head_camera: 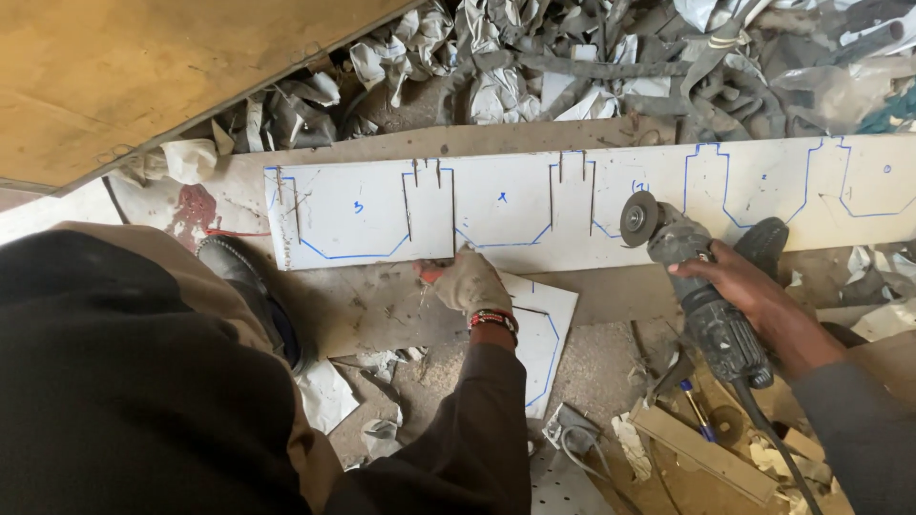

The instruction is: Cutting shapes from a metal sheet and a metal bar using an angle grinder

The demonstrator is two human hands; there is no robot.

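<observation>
A long white metal sheet (515, 205) lies across the floor, marked with blue outlines and cut with several slits. My left hand (470, 283), in a dirty work glove, presses on the sheet's near edge beside a cut tab. My right hand (746, 286) grips a dark angle grinder (701, 286). Its disc (638, 218) rests over the sheet near a blue outline. The grinder's cable (775, 448) trails toward the lower right.
A smaller white cut-out piece (544, 334) lies below the sheet. My shoe (229, 262) stands on the sheet's left end. Crumpled metal scraps (592, 57) pile behind. A yellow board (114, 67) sits top left. Wood scraps and a blue pen (695, 405) lie lower right.
</observation>
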